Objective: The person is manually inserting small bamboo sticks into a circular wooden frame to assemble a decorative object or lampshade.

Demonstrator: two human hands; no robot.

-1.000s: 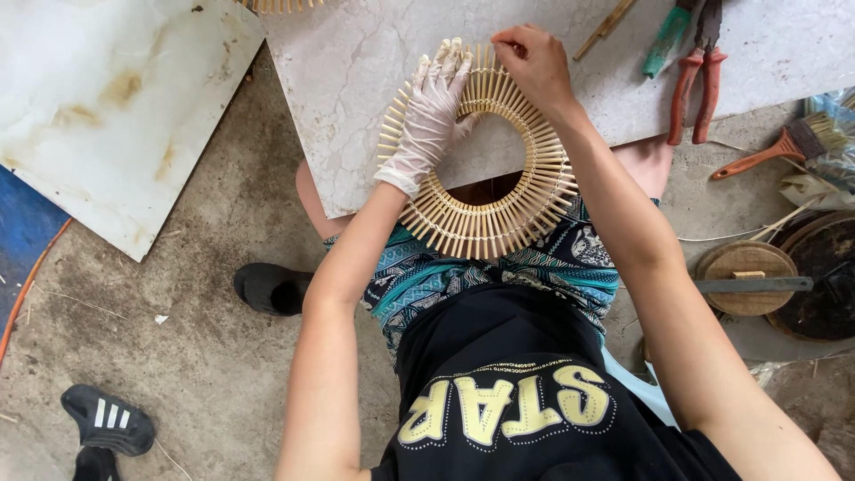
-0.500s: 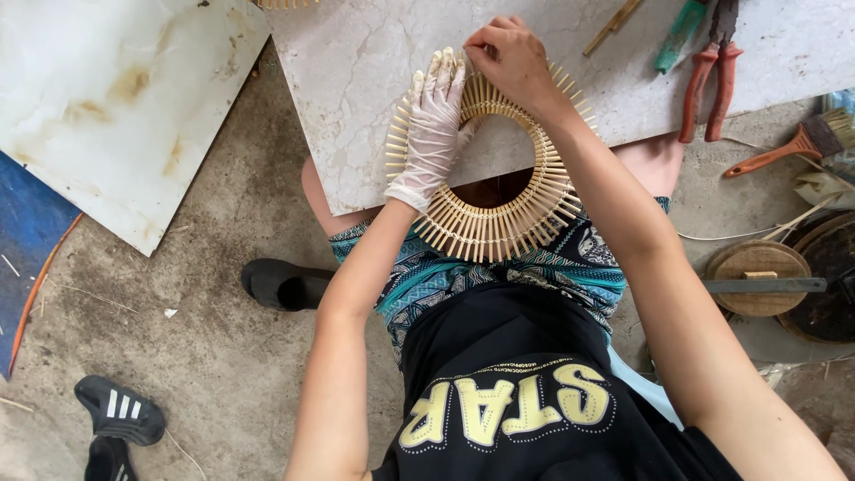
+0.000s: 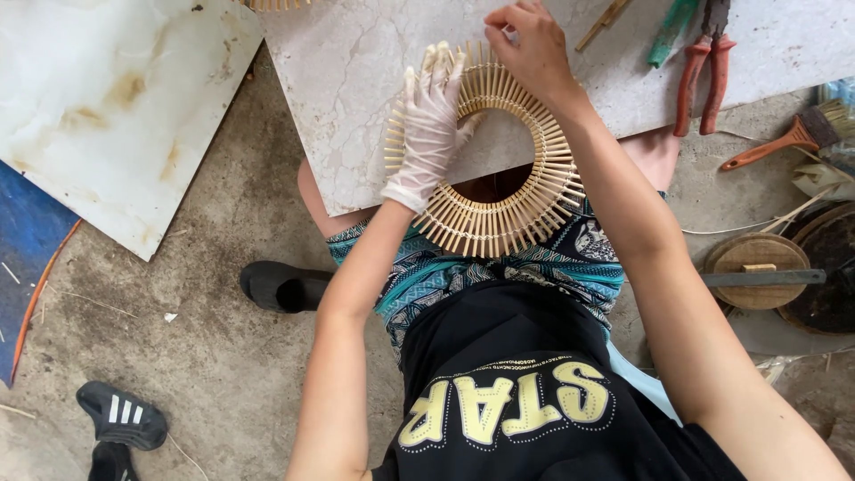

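Head view gives me the marble slab desk [image 3: 356, 134] first, and I place everything else from it. A second pale slab [image 3: 107, 107] lies to its left on the concrete floor [image 3: 205, 356]. The bamboo ring [image 3: 499, 223] of radiating sticks rests half on the desk's near edge, half over my lap. My gloved left hand [image 3: 430, 125] lies flat on the ring's left arc, fingers straight and close together. My bare right hand [image 3: 533, 44] pinches together at the ring's top; what it grips I cannot tell. Red-handled pliers [image 3: 699, 76] lie on the desk's right part, a brush [image 3: 784, 142] just off it.
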